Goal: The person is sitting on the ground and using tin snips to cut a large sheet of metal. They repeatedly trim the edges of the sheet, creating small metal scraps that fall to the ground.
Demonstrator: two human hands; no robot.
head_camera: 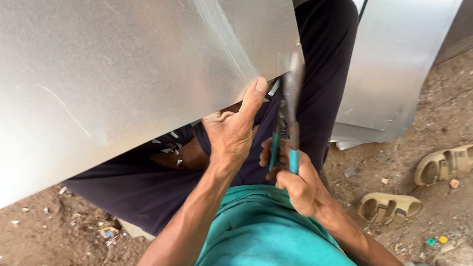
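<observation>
Head view looks down on a large sheet of galvanised metal [117,74] that lies across the person's lap and fills the upper left of the picture, its lower edge running from the left side up toward the middle. At the sheet's lower right corner a pair of tin snips [288,120] stands nearly upright, blades at the metal's edge and teal-sleeved handles pointing down. The right hand [297,183] is wrapped around those handles, fingers curled tight about them. The left hand [231,133] pinches the sheet's edge just beside the blades, thumb pressed flat on the top face and the other fingers tucked beneath, out of sight. Small triangular metal offcuts [170,146] lie on the dark trousers [143,190] under the sheet. A teal shirt [262,238] fills the bottom centre. Behind the raised knee, a second metal sheet [398,57] leans upright at the upper right, its lower corner bent. Two tan sandals [409,189] rest on the dirt ground [50,242] at the right, well apart from the hands, with small bits of litter scattered about them.
</observation>
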